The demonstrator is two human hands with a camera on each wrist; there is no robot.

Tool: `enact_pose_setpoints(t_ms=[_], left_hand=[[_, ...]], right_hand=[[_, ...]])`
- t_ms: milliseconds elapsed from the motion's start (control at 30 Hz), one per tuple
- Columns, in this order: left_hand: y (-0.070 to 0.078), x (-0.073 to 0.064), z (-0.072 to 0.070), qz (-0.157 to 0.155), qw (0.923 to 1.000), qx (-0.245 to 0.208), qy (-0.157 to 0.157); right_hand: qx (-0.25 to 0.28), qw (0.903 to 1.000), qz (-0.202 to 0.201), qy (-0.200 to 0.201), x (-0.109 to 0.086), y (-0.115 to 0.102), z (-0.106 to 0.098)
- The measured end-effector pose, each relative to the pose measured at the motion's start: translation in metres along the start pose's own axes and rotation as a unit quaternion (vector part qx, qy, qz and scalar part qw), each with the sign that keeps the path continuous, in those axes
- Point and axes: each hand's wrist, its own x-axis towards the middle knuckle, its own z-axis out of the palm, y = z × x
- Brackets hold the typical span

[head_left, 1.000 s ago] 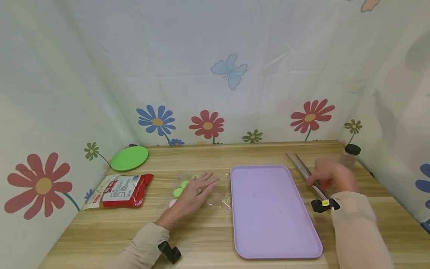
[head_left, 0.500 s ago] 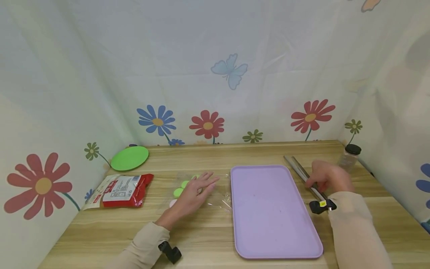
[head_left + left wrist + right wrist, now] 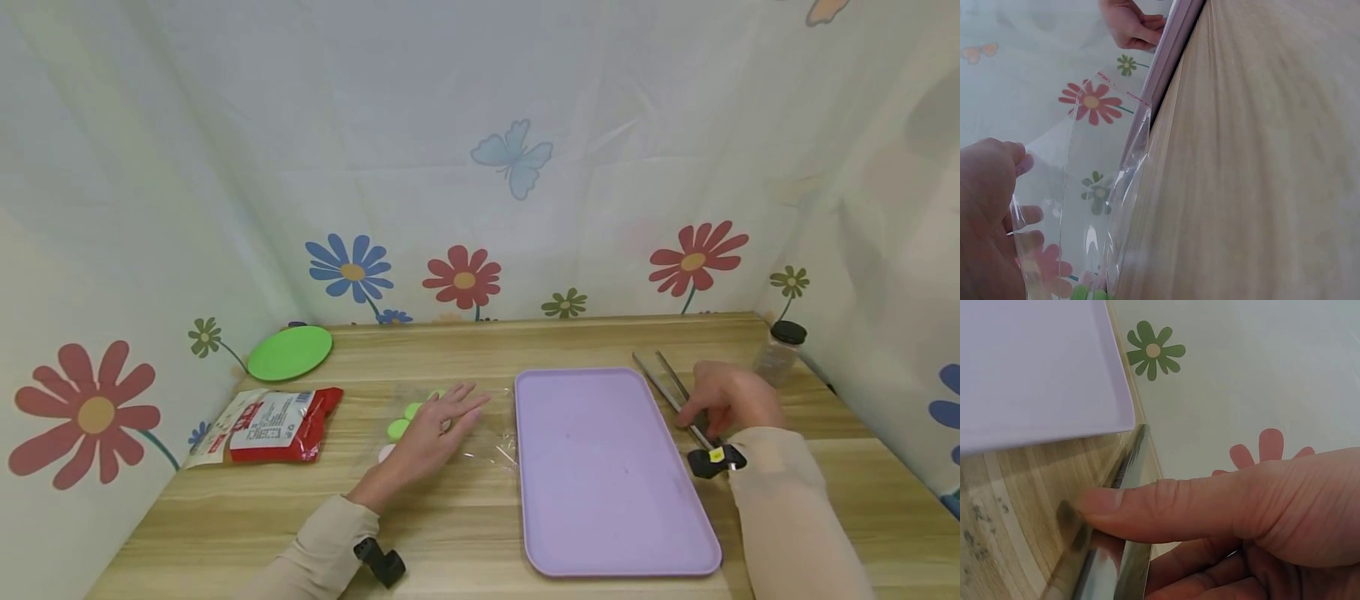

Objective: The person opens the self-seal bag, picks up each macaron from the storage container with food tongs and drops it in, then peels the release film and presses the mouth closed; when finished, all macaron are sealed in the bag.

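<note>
My right hand (image 3: pixel 735 398) grips a pair of metal tongs (image 3: pixel 655 379) beside the tray's right edge. Its thumb presses along one metal arm in the right wrist view, and the tongs' two tips stand apart. My left hand (image 3: pixel 435 425) lies with extended, relaxed fingers over a clear plastic bag (image 3: pixel 491 433). Green round pieces (image 3: pixel 398 429) and a pale one show in the bag, partly covered by that hand. In the left wrist view the bag's film (image 3: pixel 1094 181) rises off the table, overlapping the fingers.
A lilac tray (image 3: pixel 607 467) lies between the hands. At the left are a red and white food packet (image 3: pixel 273 427) and, behind it, a green plate (image 3: pixel 290 353). A clear jar with a black lid (image 3: pixel 780 350) stands at the right rear, near the patterned curtain (image 3: pixel 600 208).
The right hand has shifted slightly left with the tongs. Their arms drew nearer together half a second ago and are now spread wider. The left hand and bag have stayed put.
</note>
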Motion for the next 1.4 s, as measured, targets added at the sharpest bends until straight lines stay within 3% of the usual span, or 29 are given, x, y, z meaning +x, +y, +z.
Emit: enact_pose_setpoints(t_ms=[833, 1133, 1400], left_hand=[[-0.001, -0.001, 0.000, -0.005, 1.0000, 0.004, -0.005], [-0.003, -0.001, 0.000, 0.000, 1.0000, 0.002, 0.001], [-0.003, -0.001, 0.001, 0.004, 1.0000, -0.002, 0.003]], right_hand=[[0.003, 0.9999, 0.012, 0.002, -0.007, -0.003, 0.000], [0.017, 0.9964, -0.017, 0.081, -0.013, -0.023, -0.016], [0.060, 0.9780, -0.099, 0.174, -0.030, -0.064, -0.023]])
